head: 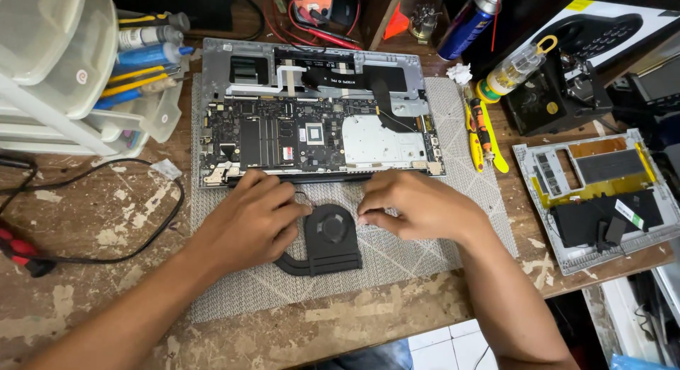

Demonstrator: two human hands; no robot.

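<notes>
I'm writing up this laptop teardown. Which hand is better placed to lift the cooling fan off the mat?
Probably the left hand: it rests against the cooling fan beside its heat pipe. The right hand only touches the fan's edge.

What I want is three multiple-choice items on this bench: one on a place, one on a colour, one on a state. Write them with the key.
1. Where does the cooling fan lie?
A. On the grey mat, in front of the laptop
B. Inside the plastic drawers
C. On top of the spray can

2. What colour are the tools just right of the laptop?
A. White
B. Mostly yellow
C. Purple

3. What state is the laptop in?
A. Shut and whole
B. Standing on edge
C. Opened, circuit board bare

Key: 1 A, the fan rests on the mat between the left hand and the right hand; 2 B, their handles show yellow; 3 C, the chips and board lie in plain sight.
</notes>
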